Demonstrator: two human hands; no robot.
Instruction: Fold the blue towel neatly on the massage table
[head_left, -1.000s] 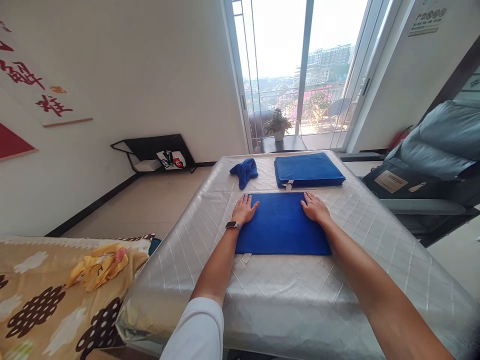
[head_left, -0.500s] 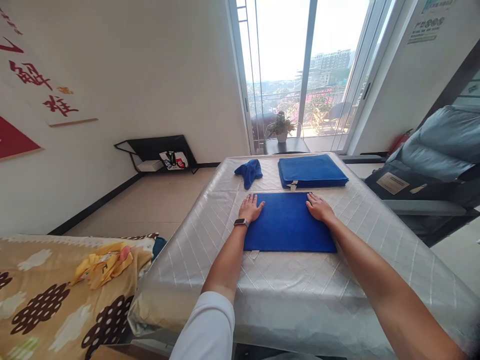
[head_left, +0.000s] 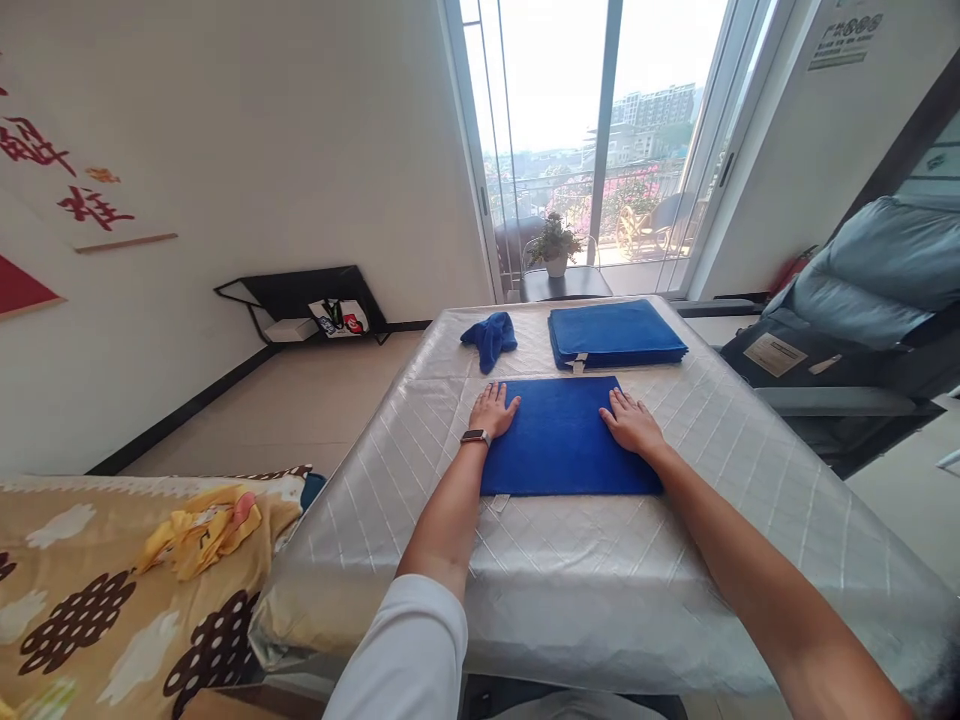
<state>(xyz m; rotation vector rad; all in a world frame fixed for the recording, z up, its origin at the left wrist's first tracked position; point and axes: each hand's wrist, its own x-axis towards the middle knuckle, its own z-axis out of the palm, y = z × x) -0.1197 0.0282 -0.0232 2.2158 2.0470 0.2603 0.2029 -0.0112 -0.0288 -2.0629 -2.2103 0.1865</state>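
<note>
Two bare arms reach forward, both angled inward. Left hand [head_left: 491, 410] lies palm down on the upper left corner of a blue towel [head_left: 566, 450], fingers pointing away, thumb spread toward the middle; a wristwatch [head_left: 475, 436] sits on that wrist. Right hand [head_left: 631, 424] rests flat over the upper right edge, fingers fanned up and leftward. Both hands are open, pressed to the cloth, gripping nothing.

The towel lies flat, a smooth rectangle with a white tag [head_left: 500, 503] at its near left edge, on a table under a silver quilted cover [head_left: 585, 570]. Beyond it: a stack of folded blue towels [head_left: 619, 335] at right, a crumpled blue cloth [head_left: 491, 342] at left.

Room: potted plant [head_left: 556, 262] before a sliding glass door [head_left: 544, 100]; padded grey armchair [head_left: 862, 270] to the right; yellow cloth [head_left: 202, 530] on a patterned blanket [head_left: 142, 655], lower left.
</note>
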